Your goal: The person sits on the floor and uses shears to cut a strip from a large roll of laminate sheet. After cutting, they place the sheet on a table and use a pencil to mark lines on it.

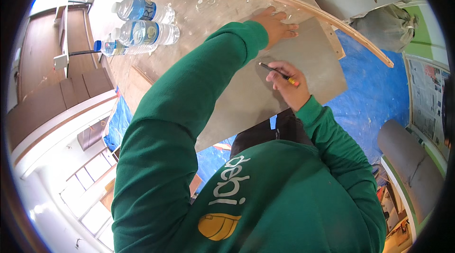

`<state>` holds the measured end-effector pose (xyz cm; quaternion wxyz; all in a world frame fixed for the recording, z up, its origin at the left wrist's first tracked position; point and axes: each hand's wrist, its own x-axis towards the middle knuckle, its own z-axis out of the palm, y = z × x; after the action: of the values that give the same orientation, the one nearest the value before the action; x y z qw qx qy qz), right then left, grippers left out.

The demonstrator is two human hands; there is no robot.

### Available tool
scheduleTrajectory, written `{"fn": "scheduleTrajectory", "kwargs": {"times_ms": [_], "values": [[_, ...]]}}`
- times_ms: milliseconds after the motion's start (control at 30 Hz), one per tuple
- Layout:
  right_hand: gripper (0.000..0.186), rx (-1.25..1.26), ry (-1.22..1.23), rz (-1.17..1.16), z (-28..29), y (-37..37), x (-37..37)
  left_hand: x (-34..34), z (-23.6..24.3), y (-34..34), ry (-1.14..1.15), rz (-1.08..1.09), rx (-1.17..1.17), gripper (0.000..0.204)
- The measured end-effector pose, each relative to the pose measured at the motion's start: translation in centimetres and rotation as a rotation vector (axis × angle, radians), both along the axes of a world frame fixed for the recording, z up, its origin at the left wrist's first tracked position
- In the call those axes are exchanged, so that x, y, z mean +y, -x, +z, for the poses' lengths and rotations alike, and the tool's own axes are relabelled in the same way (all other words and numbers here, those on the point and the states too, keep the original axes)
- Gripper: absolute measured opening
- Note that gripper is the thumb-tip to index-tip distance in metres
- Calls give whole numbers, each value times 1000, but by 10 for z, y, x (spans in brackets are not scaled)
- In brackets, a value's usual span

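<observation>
My left hand (277, 26) lies on a smooth grey sheet (315, 61), fingers spread, near its far edge. In my right hand (290, 86) is a slim dark pencil (275, 70) with a red and yellow end. Its pale tip points up and left, over the sheet; whether it touches I cannot tell. The sheet rests on a paint-spotted plywood tabletop (199, 9). Beyond my left hand, a long wooden strip (284, 1) runs across the top and over the table's right side. A shorter piece of wood (334, 40) sticks out beside the sheet.
Several clear water bottles (142, 32) are grouped at the table's left. Blue tarp (372, 77) covers the floor on the right. A grey covered bundle (386, 28) stands at the far right, and a grey roll (412, 163) lies lower down. Newspaper (429, 94) covers part of the right wall.
</observation>
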<state>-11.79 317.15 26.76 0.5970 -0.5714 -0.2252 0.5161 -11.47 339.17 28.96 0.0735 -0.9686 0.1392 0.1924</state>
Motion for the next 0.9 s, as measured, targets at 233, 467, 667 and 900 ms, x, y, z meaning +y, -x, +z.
{"fn": "scheduleTrajectory", "kwargs": {"times_ms": [233,467,667,900], "values": [[16,167,134,-151,7,-21,21,1,-4,0,0,18,9,86],[16,136,165,-147,-7,-25,29,0,-3,-1,-4,29,15,85],[18,206,148,-113,-14,-12,32,0,-5,0,1,39,5,81],[16,268,54,-22,-33,22,42,0,3,-7,-8,28,87,87]]}}
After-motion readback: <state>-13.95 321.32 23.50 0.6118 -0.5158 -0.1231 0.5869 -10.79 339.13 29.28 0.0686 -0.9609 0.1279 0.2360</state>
